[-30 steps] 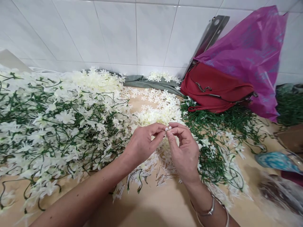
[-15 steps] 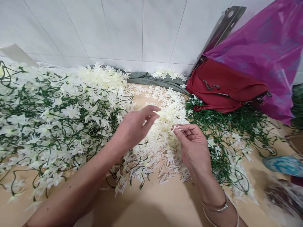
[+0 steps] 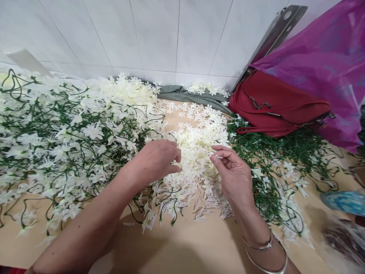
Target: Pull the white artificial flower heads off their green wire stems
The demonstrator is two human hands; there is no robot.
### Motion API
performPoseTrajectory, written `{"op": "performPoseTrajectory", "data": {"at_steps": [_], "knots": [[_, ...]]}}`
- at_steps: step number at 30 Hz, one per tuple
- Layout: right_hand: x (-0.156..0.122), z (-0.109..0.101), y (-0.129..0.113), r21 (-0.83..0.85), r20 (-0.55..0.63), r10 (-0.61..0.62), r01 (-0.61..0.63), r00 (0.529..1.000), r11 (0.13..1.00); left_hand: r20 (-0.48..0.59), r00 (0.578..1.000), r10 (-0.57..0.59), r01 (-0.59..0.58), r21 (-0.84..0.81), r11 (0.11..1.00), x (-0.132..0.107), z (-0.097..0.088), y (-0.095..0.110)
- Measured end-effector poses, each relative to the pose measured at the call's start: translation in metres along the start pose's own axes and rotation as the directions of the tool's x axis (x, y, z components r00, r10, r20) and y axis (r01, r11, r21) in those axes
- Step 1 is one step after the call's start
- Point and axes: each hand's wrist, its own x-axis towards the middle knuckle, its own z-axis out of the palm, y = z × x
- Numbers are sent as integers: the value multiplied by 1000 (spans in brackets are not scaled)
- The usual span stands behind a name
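Note:
My right hand (image 3: pixel 232 175) pinches a small white flower piece (image 3: pixel 217 156) between thumb and fingertips, just above a heap of loose white artificial flowers (image 3: pixel 196 142) on the tan table. My left hand (image 3: pixel 155 160) reaches into the left side of that heap, knuckles up and fingers curled down among the blossoms; what its fingertips hold, if anything, is hidden. Thin white stamen pieces (image 3: pixel 205 201) lie scattered below both hands.
Left lies a big mass of green vines with white flowers (image 3: pixel 65 140). Bare green vines (image 3: pixel 273 160) spread right, below a red handbag (image 3: pixel 273 108), a purple plastic bag (image 3: pixel 322 64) and a metal bracket (image 3: pixel 273 32) on the tiled wall. A grey cloth (image 3: pixel 182 93) lies behind.
My hands were together at one small flower; the left has moved away and down into the loose flower heap. The right hand keeps its small piece.

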Motion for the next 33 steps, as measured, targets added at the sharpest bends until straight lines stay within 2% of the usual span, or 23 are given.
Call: {"op": "performPoseTrajectory", "data": {"at_steps": [5, 9, 11, 14, 16, 17, 19, 21, 22, 24, 25, 27, 30, 33], "knots": [[0, 0, 2, 11, 18, 27, -27, 999, 1000, 45, 997, 66, -65, -28, 997, 3, 15, 1], [0, 1, 2, 34, -10, 43, -43, 999, 998, 26, 995, 94, -91, -91, 992, 6, 8, 2], [0, 1, 3, 69, -29, 53, -51, 998, 996, -17, 998, 55, -58, -166, 984, 5, -3, 3], [-1, 1, 2, 132, -20, 117, -113, 993, 985, -139, 987, -74, 21, -353, 935, 3, -16, 4], [-2, 4, 0, 174, -2, 165, -163, 986, 971, -177, 974, -143, 15, -577, 817, 6, -15, 6], [-2, 5, -2, 197, 6, 187, -184, 982, 963, -175, 970, -171, -2, -703, 711, 8, -11, 8], [-3, 8, -6, 250, 21, 222, -220, 975, 943, -138, 966, -220, -33, -904, 426, 15, -1, 11], [-3, 10, -11, 306, 42, 238, -240, 970, 921, -86, 959, -271, -43, -986, 161, 22, 10, 15], [-3, 10, -13, 329, 52, 235, -239, 970, 913, -57, 955, -293, -39, -997, 66, 25, 16, 17], [-2, 9, -15, 355, 66, 207, -217, 976, 910, -16, 947, -322, -32, -999, -44, 29, 25, 19], [-2, 8, -16, 356, 75, 181, -196, 981, 914, -15, 943, -333, -36, -998, -56, 30, 28, 19], [-3, 6, -18, 336, 104, 106, -135, 989, 932, -52, 933, -356, -58, -998, -5, 31, 35, 20], [-9, 6, -25, 256, 217, -19, -38, 976, 966, -157, 917, -367, -95, -979, 180, 30, 46, 22], [-17, 12, -33, 153, 313, -59, 11, 948, 988, -251, 895, -368, -118, -930, 347, 30, 55, 25]]}}
